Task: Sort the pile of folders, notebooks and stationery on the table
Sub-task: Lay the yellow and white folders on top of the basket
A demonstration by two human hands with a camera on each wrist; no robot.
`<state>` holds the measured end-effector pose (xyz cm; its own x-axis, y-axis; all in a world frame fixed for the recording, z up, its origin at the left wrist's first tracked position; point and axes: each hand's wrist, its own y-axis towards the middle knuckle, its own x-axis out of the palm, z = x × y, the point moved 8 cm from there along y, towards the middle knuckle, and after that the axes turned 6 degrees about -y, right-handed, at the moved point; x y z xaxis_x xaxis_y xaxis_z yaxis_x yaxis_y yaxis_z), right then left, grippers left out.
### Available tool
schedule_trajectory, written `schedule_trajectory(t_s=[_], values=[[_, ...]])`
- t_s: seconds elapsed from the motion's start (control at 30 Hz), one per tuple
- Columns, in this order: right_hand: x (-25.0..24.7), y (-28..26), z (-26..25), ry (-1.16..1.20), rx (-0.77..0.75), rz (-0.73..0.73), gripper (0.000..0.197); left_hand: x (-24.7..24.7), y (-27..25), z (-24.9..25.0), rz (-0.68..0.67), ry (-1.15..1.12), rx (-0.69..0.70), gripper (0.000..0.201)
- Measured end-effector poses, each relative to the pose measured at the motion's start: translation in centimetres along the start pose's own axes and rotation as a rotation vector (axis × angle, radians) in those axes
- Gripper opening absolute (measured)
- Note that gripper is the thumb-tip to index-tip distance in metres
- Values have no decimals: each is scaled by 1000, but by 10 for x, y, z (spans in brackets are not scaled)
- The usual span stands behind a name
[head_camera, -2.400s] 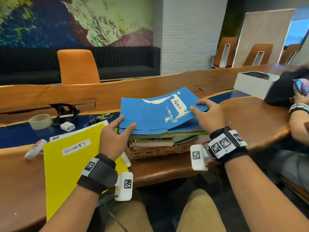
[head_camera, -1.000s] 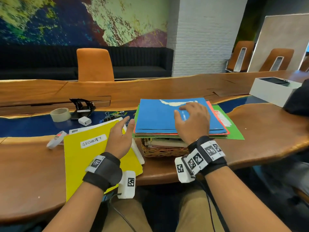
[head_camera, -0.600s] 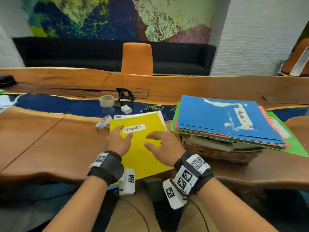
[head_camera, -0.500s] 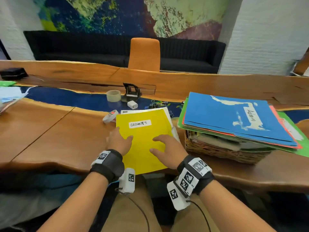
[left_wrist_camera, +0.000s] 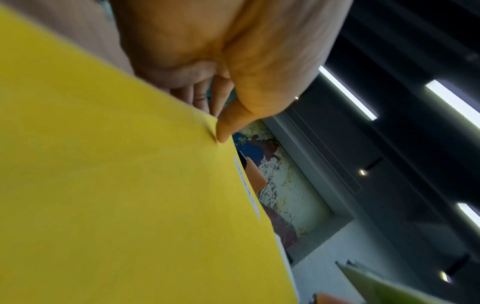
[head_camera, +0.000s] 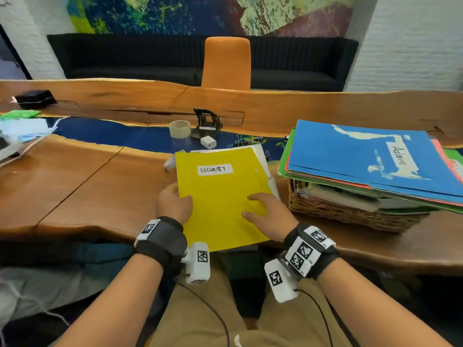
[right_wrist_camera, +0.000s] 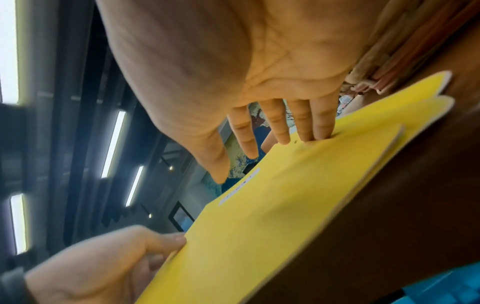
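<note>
Two hands are meeting on one yellow folder (head_camera: 220,196), a thin card cover bearing a white label reading "SECURITY", lying on the desk (head_camera: 82,186) with its near edge overhanging. The left hand (head_camera: 172,205) is pinching the folder's left edge, thumb on top and fingers beneath, so that grip is narrow and holding the folder. The right hand (head_camera: 266,215) is lying on the cover with straight fingers (right_wrist_camera: 322,123) pressing down, its grip wide. Half a second ago the left hand was resting flat on the cover; now it is gripping the edge. Just right of the right hand, a wicker basket (head_camera: 345,211) is holding papers, with a blue folder (head_camera: 363,159) labelled "Admin" topping red and green ones.
</note>
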<state>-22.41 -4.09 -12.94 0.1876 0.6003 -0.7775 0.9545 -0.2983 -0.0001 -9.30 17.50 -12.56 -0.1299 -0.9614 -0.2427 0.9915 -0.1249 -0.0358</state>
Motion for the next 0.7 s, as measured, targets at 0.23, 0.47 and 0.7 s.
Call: schedule_trajectory(t_s=[0.23,0.47,0.7], values=[[-15,3,-3,217,23,80,55,-38,14,10,179,-177,4,27],[-36,-3,-24,329,-86,146,17,-71,19,32,228,-410,17,33],[-63,-14,-55,540,-168,85,37,-49,9,58,8,-439,51,33]])
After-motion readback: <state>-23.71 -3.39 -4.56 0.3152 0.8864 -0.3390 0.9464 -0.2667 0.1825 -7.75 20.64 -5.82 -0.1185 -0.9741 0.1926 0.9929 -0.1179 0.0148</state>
